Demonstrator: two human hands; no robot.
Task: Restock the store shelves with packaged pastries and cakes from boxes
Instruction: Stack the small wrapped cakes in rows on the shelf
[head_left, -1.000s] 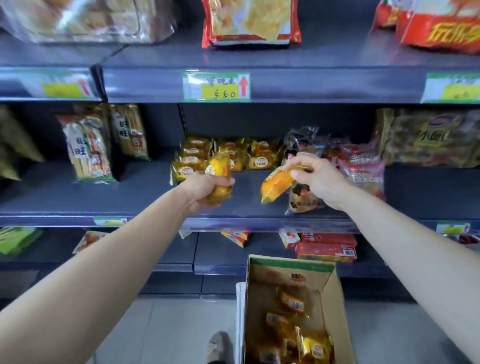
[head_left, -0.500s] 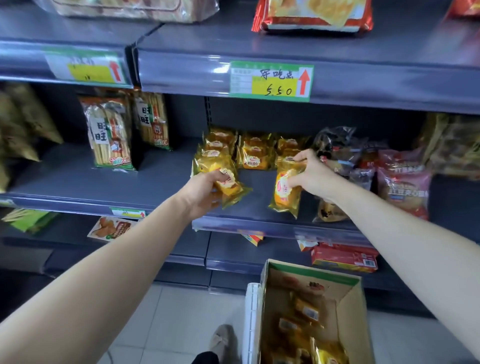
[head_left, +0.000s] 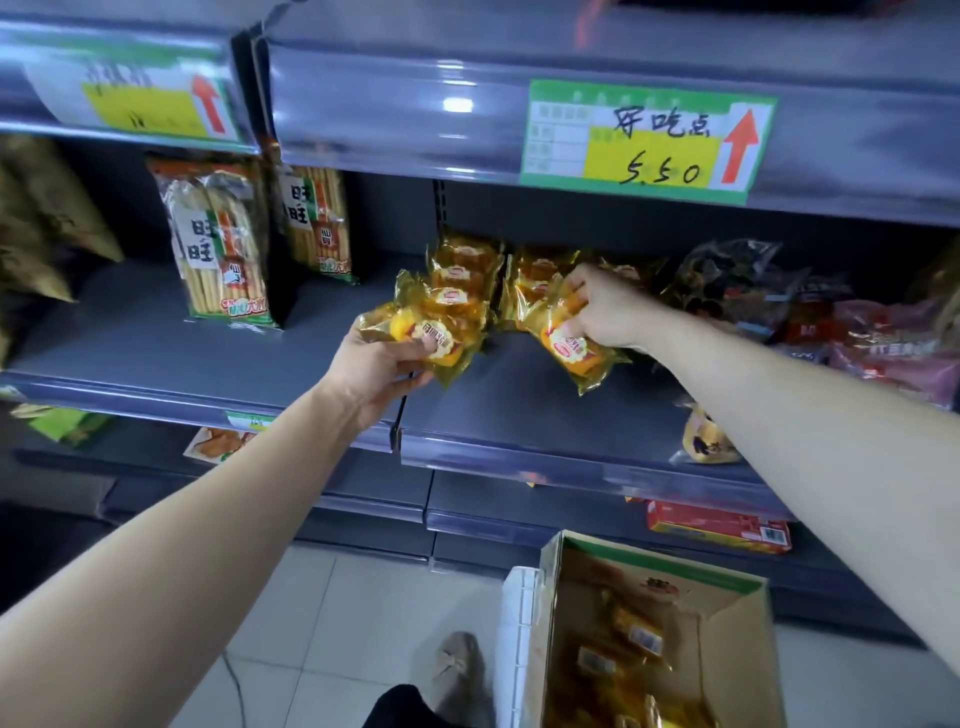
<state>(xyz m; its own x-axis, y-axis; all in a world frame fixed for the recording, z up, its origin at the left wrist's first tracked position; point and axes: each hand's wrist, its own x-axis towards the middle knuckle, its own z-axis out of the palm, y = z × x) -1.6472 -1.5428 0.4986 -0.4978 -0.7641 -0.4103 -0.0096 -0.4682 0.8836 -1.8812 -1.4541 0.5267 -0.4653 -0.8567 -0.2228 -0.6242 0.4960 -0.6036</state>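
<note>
A person's two bare arms reach toward the middle shelf (head_left: 156, 343) of a grey store rack. The left hand (head_left: 382, 366) grips a yellow-wrapped cake (head_left: 415, 330). Its thumb lies over the round red-and-white label and its fingers curl beneath, holding the cake above the middle of the shelf, near the seam between two shelf sections. The right hand (head_left: 605, 312) curls its fingers tightly round the upper end of a second cake packet (head_left: 574, 351), which tilts with its lower end toward the shelf's front edge. Both packets are just in front of a stack of matching cake packets (head_left: 462, 270) set toward the back edge; whether they touch it cannot be told. Tall rice cracker bags (head_left: 223, 249) stand upright toward the shelf's left end, and dark snack bags (head_left: 727, 280) crowd the right end. A green price label (head_left: 644, 140) reading 5.50, with a red arrow pointing up, is fixed to the front edge of the shelf above. Below, an open cardboard box (head_left: 737, 623) holds more yellow packets (head_left: 634, 639), blurred.
</note>
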